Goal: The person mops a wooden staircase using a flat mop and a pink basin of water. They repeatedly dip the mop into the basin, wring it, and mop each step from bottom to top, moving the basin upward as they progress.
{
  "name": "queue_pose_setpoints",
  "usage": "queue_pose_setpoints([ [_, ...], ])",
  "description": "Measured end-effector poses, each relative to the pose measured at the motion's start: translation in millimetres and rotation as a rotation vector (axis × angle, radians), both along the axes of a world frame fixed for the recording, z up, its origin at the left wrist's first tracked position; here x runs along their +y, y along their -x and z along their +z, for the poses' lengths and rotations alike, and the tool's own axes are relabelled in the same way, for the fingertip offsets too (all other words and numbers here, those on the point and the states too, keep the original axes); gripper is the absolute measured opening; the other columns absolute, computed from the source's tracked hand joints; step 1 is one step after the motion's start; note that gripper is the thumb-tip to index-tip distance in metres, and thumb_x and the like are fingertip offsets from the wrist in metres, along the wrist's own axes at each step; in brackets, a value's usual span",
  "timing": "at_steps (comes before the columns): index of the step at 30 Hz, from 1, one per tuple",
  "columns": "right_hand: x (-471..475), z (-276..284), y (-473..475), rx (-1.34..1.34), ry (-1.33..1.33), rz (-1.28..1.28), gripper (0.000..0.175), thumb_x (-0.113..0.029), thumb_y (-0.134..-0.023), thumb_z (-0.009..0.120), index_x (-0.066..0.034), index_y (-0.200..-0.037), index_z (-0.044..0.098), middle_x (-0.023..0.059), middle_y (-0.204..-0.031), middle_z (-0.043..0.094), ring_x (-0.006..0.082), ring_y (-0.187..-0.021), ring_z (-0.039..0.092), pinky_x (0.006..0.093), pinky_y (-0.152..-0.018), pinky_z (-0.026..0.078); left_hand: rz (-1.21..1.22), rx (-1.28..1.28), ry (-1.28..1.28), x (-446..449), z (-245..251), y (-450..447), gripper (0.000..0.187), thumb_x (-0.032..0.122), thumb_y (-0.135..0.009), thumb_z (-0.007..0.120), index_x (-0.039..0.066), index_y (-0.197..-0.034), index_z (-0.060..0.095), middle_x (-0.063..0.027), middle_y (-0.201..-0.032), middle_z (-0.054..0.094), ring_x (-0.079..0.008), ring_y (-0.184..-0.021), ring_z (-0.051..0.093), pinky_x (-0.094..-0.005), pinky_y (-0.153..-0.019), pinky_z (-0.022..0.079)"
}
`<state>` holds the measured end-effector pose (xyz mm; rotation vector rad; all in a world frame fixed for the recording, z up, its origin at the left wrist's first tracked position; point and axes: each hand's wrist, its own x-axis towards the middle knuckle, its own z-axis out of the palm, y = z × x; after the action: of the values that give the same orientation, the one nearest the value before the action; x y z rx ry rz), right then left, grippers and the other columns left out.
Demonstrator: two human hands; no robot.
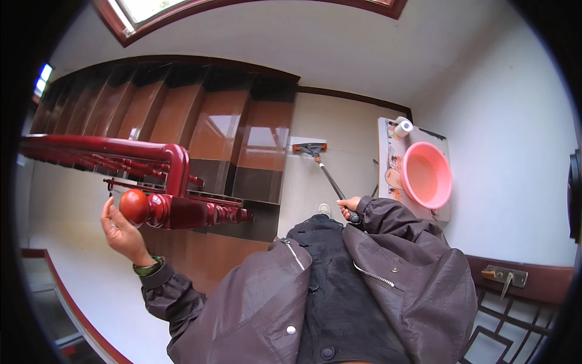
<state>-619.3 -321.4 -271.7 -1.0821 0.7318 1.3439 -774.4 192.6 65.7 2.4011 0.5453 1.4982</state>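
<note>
My left hand (125, 234) is at the round wooden finial (134, 207) of a glossy dark-red newel post (186, 212). Its fingers are apart along the ball's near left side; whether they press on it is hard to tell. In my right hand (349, 208) is the grip end of a long dark pole (333, 181). The pole belongs to a squeegee-type cleaning tool, whose wide grey and orange head (310, 148) is on the pale tile floor (300, 191), close to the edge of the stairs.
Polished brown and black stairs (216, 132) run leftward beside a red wooden handrail (113, 144). At right, a small patterned table (386, 150) bears a pink plastic basin (448, 182) with cloudy liquid and a white paper roll (403, 128). A door handle (507, 280) is at lower right.
</note>
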Motion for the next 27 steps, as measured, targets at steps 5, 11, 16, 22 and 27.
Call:
queue_pose_setpoints([
  [5,-22,13,-24,-0.029,-0.088,-0.141,0.016,-0.01,-0.091,0.053,-0.0058,-0.076,0.047,-0.0023,-0.059,0.043,0.0058,-0.045,0.039,0.0207,-0.038,0.034,0.09,0.134,-0.164,55,7,-5,0.022,0.02,-0.096,0.05,0.006,-0.108,0.062,-0.0108,-0.099,0.067,-0.0236,-0.085,0.064,-0.0308,-0.074,0.051],
  [11,-60,32,-50,0.072,-0.259,-0.411,0.012,-0.01,-0.09,0.052,-0.0042,-0.081,0.047,-0.0032,-0.064,0.041,0.0036,-0.048,0.039,0.0178,-0.039,0.034,0.096,0.298,-0.043,85,-6,-32,0.024,0.022,-0.097,0.047,0.007,-0.109,0.061,-0.0116,-0.102,0.066,-0.0247,-0.091,0.063,-0.0325,-0.079,0.049],
  [16,-77,-14,-108,-0.059,-0.184,-0.437,0.013,-0.009,-0.09,0.052,-0.0052,-0.08,0.045,-0.0019,-0.066,0.043,0.0053,-0.05,0.039,0.0199,-0.041,0.035,0.201,0.434,0.007,85,-12,-36,0.026,0.025,-0.096,0.047,0.008,-0.108,0.062,-0.0121,-0.101,0.066,-0.025,-0.09,0.063,-0.0329,-0.079,0.048],
  [22,-72,-57,-179,-0.35,0.139,-0.432,0.01,-0.008,-0.089,0.053,0.0006,-0.086,0.049,0.0041,-0.067,0.048,0.0106,-0.05,0.045,0.0241,-0.042,0.041,0.314,0.471,-0.005,87,-18,-31,0.027,0.026,-0.096,0.047,0.007,-0.107,0.063,-0.0112,-0.1,0.067,-0.0246,-0.091,0.063,-0.0327,-0.082,0.048],
  [27,-79,-125,-184,-0.38,0.417,-0.072,0.032,-0.023,-0.093,0.053,0.0094,-0.095,0.049,0.012,-0.067,0.056,0.0203,-0.052,0.056,0.032,-0.043,0.048,0.345,0.495,-0.005,80,-10,-34,0.029,0.027,-0.096,0.047,0.007,-0.108,0.063,-0.0095,-0.101,0.067,-0.0235,-0.094,0.063,-0.0322,-0.083,0.047],
])
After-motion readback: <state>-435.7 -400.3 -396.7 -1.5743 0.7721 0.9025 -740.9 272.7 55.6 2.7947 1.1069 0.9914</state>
